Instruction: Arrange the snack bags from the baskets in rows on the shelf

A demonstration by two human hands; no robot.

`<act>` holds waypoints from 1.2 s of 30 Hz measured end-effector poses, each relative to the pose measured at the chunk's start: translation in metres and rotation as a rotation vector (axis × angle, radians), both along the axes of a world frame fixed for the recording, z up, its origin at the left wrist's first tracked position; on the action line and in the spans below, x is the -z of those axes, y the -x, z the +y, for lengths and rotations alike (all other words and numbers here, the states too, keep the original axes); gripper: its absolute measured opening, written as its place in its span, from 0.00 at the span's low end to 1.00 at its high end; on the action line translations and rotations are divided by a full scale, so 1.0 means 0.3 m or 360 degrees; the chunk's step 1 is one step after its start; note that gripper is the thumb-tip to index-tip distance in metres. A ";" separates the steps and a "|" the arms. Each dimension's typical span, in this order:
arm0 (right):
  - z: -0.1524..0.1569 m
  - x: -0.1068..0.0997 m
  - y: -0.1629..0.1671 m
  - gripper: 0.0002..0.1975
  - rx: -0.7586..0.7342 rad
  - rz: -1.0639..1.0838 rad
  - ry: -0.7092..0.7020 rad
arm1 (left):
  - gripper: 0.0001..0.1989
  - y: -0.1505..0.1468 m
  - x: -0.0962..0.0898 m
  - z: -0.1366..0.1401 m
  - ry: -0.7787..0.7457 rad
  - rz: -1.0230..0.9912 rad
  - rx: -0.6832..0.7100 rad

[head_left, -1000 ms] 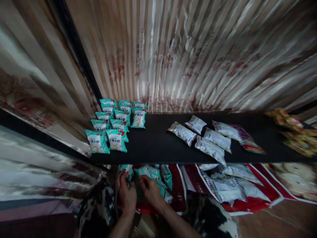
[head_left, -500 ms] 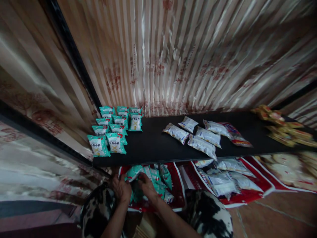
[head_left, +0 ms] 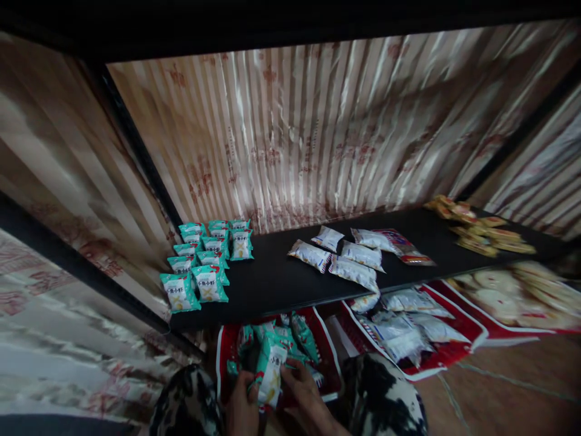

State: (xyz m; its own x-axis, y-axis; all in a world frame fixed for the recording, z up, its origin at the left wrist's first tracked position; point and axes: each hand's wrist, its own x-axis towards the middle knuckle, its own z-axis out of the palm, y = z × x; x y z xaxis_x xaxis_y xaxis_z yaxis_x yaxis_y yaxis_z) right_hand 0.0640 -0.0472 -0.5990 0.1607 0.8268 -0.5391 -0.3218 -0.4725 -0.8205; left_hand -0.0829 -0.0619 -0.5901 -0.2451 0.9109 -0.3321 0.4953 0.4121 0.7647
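Between my two hands is a teal and white snack bag, tilted, its printed front facing up. My left hand grips its lower left side, and my right hand holds its right edge. Below and behind it, a red basket with a white rim holds several more teal bags. On the black shelf above, at the left end, similar teal snack bags stand upright in rows.
White snack bags lie loose mid-shelf beside a dark red packet. Yellow packets are heaped at the right. More red baskets stand on the tiled floor. A black post rises at the left, and another shelf hangs overhead.
My hands have come out of the basket toward me with one teal bag between them. The view has tilted up and shifted right, bringing the upper shelf into sight.
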 end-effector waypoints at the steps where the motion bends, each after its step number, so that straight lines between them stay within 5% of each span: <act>1: -0.020 -0.044 -0.014 0.31 0.0003 0.0062 0.0022 | 0.07 -0.008 -0.013 -0.008 -0.0008 -0.0131 -0.0058; 6: -0.073 -0.280 -0.059 0.30 -0.0090 0.0237 -0.0139 | 0.13 -0.064 -0.098 0.005 -0.0114 -0.0690 -0.0204; 9: -0.063 -0.346 -0.075 0.30 -0.0138 0.0247 -0.0231 | 0.17 -0.093 -0.139 0.030 -0.0198 -0.0902 -0.0273; 17: -0.009 -0.322 -0.102 0.30 -0.0178 0.0212 -0.0337 | 0.22 -0.100 -0.195 0.055 -0.0053 -0.1136 -0.0300; 23: 0.067 -0.308 -0.107 0.31 -0.0289 -0.0134 -0.0412 | 0.26 -0.100 -0.200 0.091 -0.0131 -0.1217 -0.0265; 31: 0.212 -0.343 -0.070 0.24 -0.0663 -0.0118 -0.0601 | 0.31 -0.078 -0.170 0.236 -0.0312 -0.1163 -0.0353; 36: 0.335 -0.345 -0.024 0.23 -0.0635 -0.0259 -0.0709 | 0.28 -0.050 -0.173 0.344 -0.0448 -0.1088 -0.0347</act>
